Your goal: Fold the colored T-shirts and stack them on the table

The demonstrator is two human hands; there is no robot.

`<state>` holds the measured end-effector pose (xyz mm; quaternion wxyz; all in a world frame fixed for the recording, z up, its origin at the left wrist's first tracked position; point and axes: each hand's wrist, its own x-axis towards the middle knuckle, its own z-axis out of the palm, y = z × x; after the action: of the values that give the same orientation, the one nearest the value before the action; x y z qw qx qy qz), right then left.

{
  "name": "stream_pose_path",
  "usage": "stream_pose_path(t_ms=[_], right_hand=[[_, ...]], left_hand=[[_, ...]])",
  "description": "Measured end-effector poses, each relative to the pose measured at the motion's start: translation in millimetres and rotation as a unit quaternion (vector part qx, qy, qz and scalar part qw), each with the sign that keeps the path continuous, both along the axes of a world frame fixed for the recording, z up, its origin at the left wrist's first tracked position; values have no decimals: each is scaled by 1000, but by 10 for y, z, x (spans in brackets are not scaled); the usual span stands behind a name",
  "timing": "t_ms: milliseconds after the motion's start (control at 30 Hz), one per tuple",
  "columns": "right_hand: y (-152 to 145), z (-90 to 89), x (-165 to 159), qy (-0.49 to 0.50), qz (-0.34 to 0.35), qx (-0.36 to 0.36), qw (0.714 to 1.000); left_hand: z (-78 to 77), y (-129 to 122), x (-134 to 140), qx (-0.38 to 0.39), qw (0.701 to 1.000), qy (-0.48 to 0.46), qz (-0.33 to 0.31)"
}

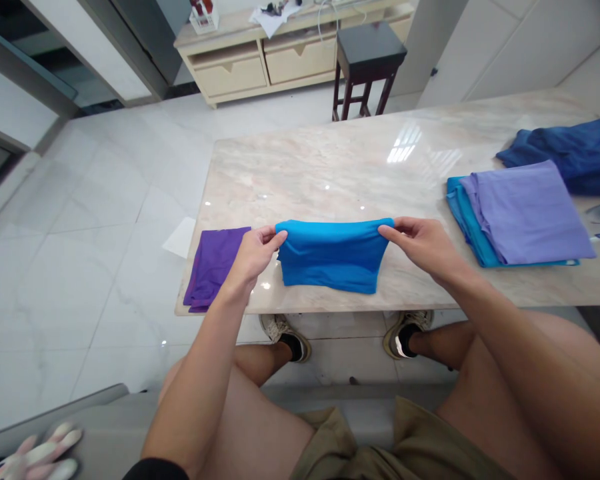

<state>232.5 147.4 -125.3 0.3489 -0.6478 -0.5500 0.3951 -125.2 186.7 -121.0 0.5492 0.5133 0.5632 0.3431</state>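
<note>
A bright blue folded cloth (pixel 333 257), its exact kind of garment not clear, is stretched between my two hands at the table's near side. My left hand (pixel 257 252) pinches its upper left corner between thumb and fingers. On the opposite corner, my right hand (pixel 417 241) has the same kind of pinch. The cloth's lower edge hangs toward the tabletop; whether it touches is hard to tell. Beside my left hand, partly behind the wrist, lies a folded purple cloth (pixel 214 263).
To the right on the marble table (pixel 300 173) sits a folded lilac cloth (pixel 527 213) over teal folded cloth (pixel 487 250). Dark blue fabric (pixel 565 150) lies behind them. A dark stool (pixel 370 53) and a drawer cabinet (pixel 235 77) stand beyond the table.
</note>
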Motion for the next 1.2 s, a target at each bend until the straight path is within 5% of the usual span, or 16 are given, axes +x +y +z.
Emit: stream_pose_path(t_ms=[267, 400, 633, 833, 967, 1200], right_hand=[[150, 74, 91, -69, -47, 233, 969], [163, 44, 102, -33, -51, 262, 963], [45, 60, 75, -23, -111, 233, 966], [180, -251, 88, -100, -99, 112, 984], [188, -441, 134, -228, -63, 25, 971], [-90, -404, 241, -342, 36, -34, 938]], left_hand=[[146, -42, 68, 251, 959, 106, 70], [195, -123, 110, 311, 940, 122, 62], [282, -267, 227, 224, 970, 16, 95], [-216, -167, 256, 28, 995, 22, 95], [-537, -164, 149, -55, 988, 127, 65], [-579, -330, 53, -21, 970, 238, -54]])
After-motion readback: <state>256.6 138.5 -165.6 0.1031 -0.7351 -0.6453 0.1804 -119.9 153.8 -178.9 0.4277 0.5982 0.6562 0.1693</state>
